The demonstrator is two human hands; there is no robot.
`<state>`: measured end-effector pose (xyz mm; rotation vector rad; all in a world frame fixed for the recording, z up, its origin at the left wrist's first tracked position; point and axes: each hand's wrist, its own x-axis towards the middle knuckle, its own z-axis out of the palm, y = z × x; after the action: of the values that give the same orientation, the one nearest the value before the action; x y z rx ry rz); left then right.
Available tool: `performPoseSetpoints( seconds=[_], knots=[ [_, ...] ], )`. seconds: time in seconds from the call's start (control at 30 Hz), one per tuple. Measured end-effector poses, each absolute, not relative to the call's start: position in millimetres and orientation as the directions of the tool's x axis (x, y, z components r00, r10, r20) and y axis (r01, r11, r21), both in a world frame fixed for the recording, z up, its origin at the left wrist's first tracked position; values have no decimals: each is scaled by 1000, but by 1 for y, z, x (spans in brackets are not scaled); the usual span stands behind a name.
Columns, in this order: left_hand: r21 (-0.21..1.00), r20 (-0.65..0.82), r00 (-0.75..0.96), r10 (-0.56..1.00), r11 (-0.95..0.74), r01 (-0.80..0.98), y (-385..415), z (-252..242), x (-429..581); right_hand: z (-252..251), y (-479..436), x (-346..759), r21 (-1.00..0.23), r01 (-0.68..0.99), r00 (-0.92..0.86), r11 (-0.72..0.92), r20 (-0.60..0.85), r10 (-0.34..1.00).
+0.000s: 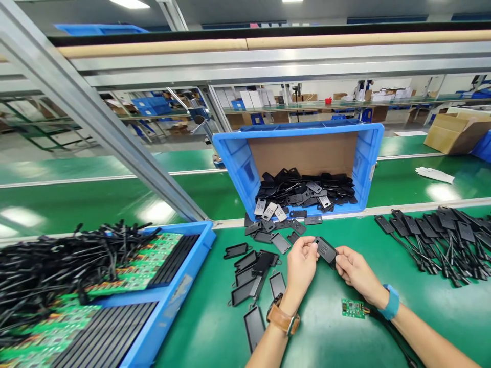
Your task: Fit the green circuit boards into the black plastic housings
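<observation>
A flat black plastic casing piece (326, 250) with two raised slots is held up between both hands over the green table. My left hand (302, 263) pinches its left edge between thumb and fingers. At its right end, my right hand (356, 273) is closed on the same piece, fingers partly hidden. Below the right hand lies a small green circuit board (353, 308) with a black cable (391, 332) running toward the front edge. Left of my hands are several loose black casing trays (242, 292), some overlapping.
A tipped blue crate (232, 166) with a heap of black casing pieces (295, 191) faces me. At left stands a blue bin (192, 271) of circuit boards and cables. Cabled black units (433, 230) are piled at right. Behind them lies a white glove (434, 175). A metal post (115, 122) slants at left.
</observation>
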<state>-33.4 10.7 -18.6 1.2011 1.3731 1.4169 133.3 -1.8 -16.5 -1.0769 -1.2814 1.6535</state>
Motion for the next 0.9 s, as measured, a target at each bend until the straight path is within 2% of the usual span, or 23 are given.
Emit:
performPoseSetpoints(
  seconds=[0.1, 0.43, 0.9],
  knots=[
    [995, 91, -219, 972, -81, 53, 10, -20, -32, -16, -2, 133, -971, -90, -346, -222, -178, 921],
    [989, 7, -204, 979, -37, -146, 8, -13, -32, -19, -1, 133, -965, -116, -343, -234, -182, 922],
    [988, -8, -199, 980, -22, -151, 7, -7, -32, -18, -1, 132, -959, -115, -336, -259, -208, 919]
  ],
)
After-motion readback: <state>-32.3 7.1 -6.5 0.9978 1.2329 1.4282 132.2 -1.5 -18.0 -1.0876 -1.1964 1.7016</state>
